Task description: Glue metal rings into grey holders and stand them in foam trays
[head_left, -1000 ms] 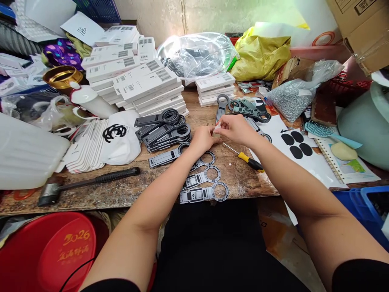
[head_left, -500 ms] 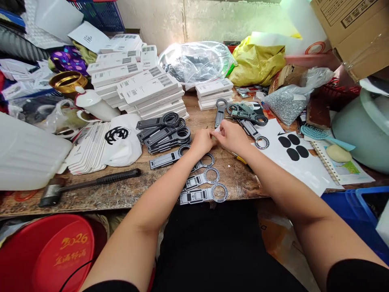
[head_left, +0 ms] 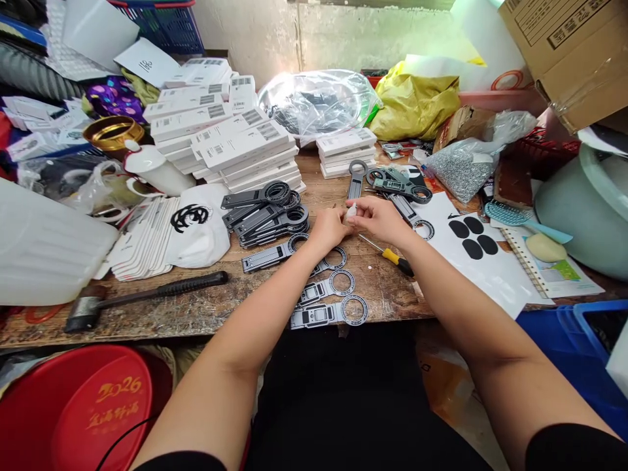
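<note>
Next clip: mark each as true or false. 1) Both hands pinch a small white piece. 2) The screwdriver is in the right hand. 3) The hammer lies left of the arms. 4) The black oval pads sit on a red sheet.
1) True: left hand and right hand meet at the small white piece.
2) False: the screwdriver lies on the bench, under the right wrist.
3) True: the hammer lies there.
4) False: the black oval pads sit on a white sheet.
</note>
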{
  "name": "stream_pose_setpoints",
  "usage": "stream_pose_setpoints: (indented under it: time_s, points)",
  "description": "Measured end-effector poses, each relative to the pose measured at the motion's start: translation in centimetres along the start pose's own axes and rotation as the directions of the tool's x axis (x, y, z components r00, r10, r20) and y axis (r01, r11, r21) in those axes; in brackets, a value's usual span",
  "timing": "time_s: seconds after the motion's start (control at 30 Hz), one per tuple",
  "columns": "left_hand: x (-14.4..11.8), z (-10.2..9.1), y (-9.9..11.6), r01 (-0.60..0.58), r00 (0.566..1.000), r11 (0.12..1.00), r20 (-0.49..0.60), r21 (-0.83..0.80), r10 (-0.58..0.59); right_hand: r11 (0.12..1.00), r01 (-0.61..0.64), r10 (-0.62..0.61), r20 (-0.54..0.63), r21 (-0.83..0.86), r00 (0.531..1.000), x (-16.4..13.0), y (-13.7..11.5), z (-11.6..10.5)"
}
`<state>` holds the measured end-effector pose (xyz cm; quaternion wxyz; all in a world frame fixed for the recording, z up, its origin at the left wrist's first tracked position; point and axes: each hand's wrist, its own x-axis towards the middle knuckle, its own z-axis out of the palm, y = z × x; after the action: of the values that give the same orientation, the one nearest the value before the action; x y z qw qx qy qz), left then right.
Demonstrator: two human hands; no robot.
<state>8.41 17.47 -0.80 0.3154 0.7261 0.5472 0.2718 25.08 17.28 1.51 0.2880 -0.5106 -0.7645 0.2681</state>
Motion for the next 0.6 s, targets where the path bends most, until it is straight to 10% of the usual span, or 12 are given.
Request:
stream_pose_setpoints:
  time_s: [0.27,0.6]
  points:
    - [0.0,0.1,0.1,-0.007,1.000,1.000,-0.005,0.000,0.007,0.994,-0.102,0.091,-0.262,-0.030,0.961,-0.5,0.3,2.2]
    - [-0.6,-0.7,1.0,-0.036,0.998,0.999,0.048,-0.036,0.038,0.994,0.079,-0.075,-0.050,0.079,0.996,-1.6,-0.1,-1.3]
